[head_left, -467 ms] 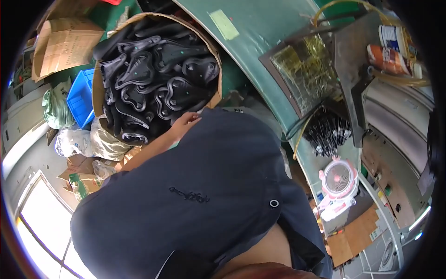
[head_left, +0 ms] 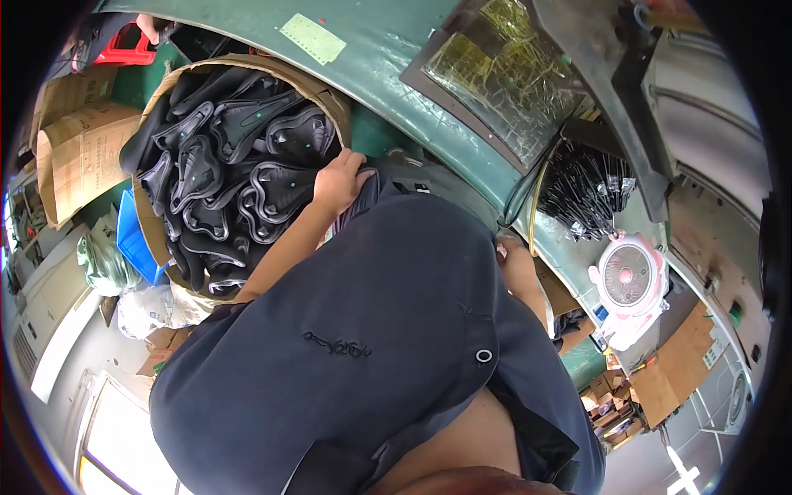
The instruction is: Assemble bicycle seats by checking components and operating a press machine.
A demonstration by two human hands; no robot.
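A round-topped cardboard carton [head_left: 337, 101] at the left is piled with black bicycle saddles [head_left: 210, 157], some marked with small green dots. My left hand [head_left: 337, 183] is at the carton's near right rim, its fingers curled over the edge. No saddle shows in that hand. On the other side of my body, my right hand [head_left: 517, 266] is low beside the green table's edge. Its fingers look bent inward, but my dark shirt [head_left: 355, 330] partly covers them, and whatever they close on is hidden.
The green table [head_left: 379, 49] carries a framed panel under yellowish film [head_left: 503, 74], a bundle of thin black strips [head_left: 586, 190] and a pink-and-white fan [head_left: 627, 276]. Left of the carton stand a blue bin [head_left: 139, 239], plastic bags [head_left: 107, 260] and another carton [head_left: 87, 157]. Another person's hand [head_left: 148, 29] shows beyond.
My left hand has moved up to the carton's rim. My right hand has come into sight beside the table. The view has shifted, and another person's hand now shows at the far left.
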